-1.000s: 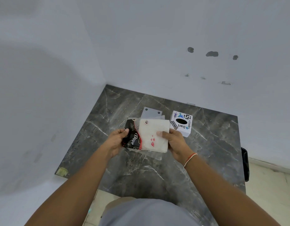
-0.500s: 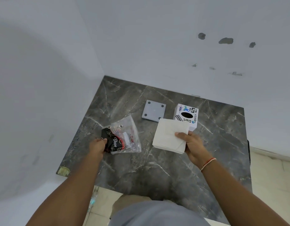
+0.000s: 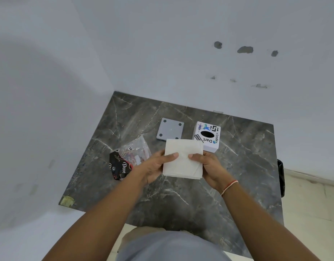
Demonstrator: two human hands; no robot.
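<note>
A stack of white paper napkins (image 3: 183, 162) is held above the dark marble table (image 3: 190, 200). My left hand (image 3: 154, 166) grips its left edge with the thumb on top. My right hand (image 3: 209, 164) grips its right edge the same way. To the left, a clear plastic bag (image 3: 133, 154) with a black Dove wrapper (image 3: 119, 166) in it lies flat on the table, touched by neither hand.
A white cube box (image 3: 207, 136) with stickers and an oval hole stands behind the napkins at the right. A grey square plate (image 3: 170, 129) with corner holes lies left of the box. White walls close in the table at the back and left. A dark object (image 3: 280, 176) hangs at the table's right edge.
My left hand let go of the plastic bag, left it on the table and moved right to take the napkins' left edge. The napkins came out of the bag with my right hand.
</note>
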